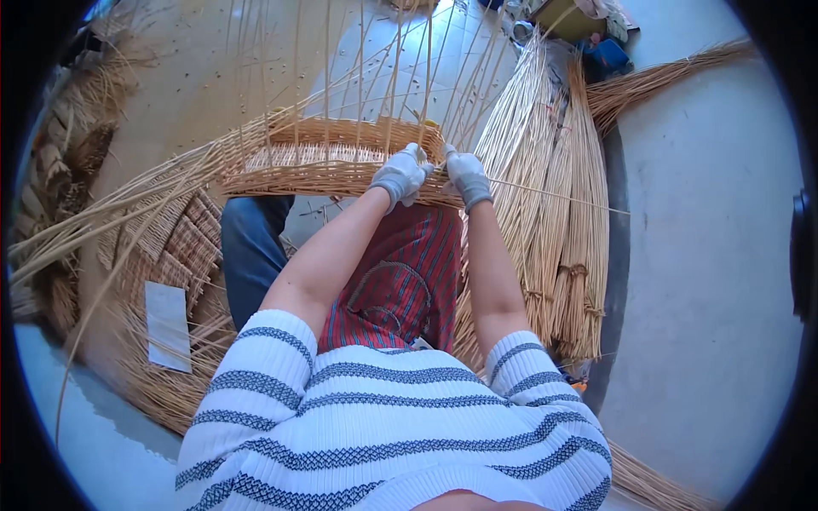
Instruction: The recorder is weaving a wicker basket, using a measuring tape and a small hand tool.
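Observation:
A partly woven wicker basket (298,181) lies across my lap, with tall upright rods standing out of its sides. At its near right corner, my left hand (404,176), in a white and grey glove, has its fingers closed on the woven edge. Just beside it my right hand (466,175), gloved alike, is closed around a thin wicker rod (554,195), whose free end sticks out to the right. The fingertips of both hands nearly meet, and the exact spot they pinch is partly hidden. A red striped cloth (400,264) covers my lap beneath the basket.
Bundles of pale wicker rods (545,187) lie to my right, with a browner bundle (665,83) beyond. Long loose rods (128,200) stretch out leftward. Woven wicker pieces (183,238) and a white sheet (168,326) lie at left. A blue container (607,56) stands far right.

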Available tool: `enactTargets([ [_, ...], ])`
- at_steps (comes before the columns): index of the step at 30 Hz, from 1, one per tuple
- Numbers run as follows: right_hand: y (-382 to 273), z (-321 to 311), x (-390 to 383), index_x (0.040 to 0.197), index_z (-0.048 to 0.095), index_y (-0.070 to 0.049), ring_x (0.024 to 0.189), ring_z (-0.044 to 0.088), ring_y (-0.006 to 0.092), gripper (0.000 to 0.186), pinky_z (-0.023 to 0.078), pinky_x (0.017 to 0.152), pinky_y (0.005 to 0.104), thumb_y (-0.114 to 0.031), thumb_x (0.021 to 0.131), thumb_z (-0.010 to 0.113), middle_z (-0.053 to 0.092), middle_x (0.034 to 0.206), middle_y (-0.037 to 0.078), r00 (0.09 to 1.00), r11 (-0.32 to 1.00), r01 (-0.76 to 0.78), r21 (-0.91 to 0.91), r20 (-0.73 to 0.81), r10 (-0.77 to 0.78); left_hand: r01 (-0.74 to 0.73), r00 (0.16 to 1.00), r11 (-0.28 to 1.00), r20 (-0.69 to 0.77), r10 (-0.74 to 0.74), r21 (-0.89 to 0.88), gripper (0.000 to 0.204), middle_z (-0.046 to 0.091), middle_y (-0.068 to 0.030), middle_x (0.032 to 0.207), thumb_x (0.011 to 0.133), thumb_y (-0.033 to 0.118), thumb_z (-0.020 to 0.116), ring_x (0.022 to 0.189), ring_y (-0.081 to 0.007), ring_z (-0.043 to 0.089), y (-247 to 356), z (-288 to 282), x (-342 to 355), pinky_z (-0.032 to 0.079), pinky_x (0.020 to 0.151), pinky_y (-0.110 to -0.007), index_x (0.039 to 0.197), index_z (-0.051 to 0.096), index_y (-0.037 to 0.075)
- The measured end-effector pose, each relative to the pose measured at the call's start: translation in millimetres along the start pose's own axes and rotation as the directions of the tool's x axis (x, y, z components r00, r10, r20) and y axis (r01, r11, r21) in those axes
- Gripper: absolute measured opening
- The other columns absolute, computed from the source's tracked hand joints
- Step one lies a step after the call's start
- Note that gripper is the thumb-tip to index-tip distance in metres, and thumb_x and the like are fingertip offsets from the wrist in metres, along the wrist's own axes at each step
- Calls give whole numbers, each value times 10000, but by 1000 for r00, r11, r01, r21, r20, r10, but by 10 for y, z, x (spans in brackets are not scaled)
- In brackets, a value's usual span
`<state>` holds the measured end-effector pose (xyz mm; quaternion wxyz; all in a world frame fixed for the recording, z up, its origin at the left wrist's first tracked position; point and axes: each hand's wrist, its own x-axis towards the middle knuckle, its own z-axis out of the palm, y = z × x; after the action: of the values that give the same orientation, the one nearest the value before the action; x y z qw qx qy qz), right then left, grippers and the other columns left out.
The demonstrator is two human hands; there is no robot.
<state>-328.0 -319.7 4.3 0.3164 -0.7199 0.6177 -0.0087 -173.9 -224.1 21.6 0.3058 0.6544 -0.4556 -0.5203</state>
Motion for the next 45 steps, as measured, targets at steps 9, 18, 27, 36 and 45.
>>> enactTargets([
  [9,256,-198,-502,1019,685,-90,741,698,308,352,527,649,418,-417,956,569,708,874,149,591,912,387,-138,-722,-361,-258,698,916,-597,396,307,267,692,-70,936,912,-55,481,850,-151,662,-1648,-1553,-1751,537,806,-297,1054,685,46],
  [18,293,-36,526,1033,713,-13,1020,649,420,461,520,894,491,-365,958,426,662,1087,254,963,878,64,-474,-200,-179,-230,510,947,-801,314,225,189,660,-69,910,892,205,635,845,-179,639,-1589,-3283,-1302,517,761,-338,981,631,39],
  [27,616,-173,724,1056,685,-4,996,647,419,390,513,887,492,-275,944,427,666,1049,264,977,763,107,-638,-77,-201,319,947,635,-223,-229,703,632,668,-195,1187,814,564,637,1095,-335,636,-1431,-3403,-508,482,917,-412,1122,689,15],
  [36,483,-185,576,978,702,-36,940,670,411,298,539,833,497,-210,892,476,676,987,266,950,774,138,-618,-138,-281,192,981,864,-117,-154,465,572,714,-175,1019,870,524,621,931,-292,674,-1793,-3602,-510,508,826,-381,1082,695,-3],
  [45,100,13,-70,1243,594,-72,1116,601,387,419,468,926,459,-362,953,507,633,1203,222,829,951,-86,-298,-551,-98,-509,493,857,-789,366,80,296,664,-110,1131,960,164,614,1052,-206,612,-1437,-3260,-922,475,940,-314,1219,602,22],
])
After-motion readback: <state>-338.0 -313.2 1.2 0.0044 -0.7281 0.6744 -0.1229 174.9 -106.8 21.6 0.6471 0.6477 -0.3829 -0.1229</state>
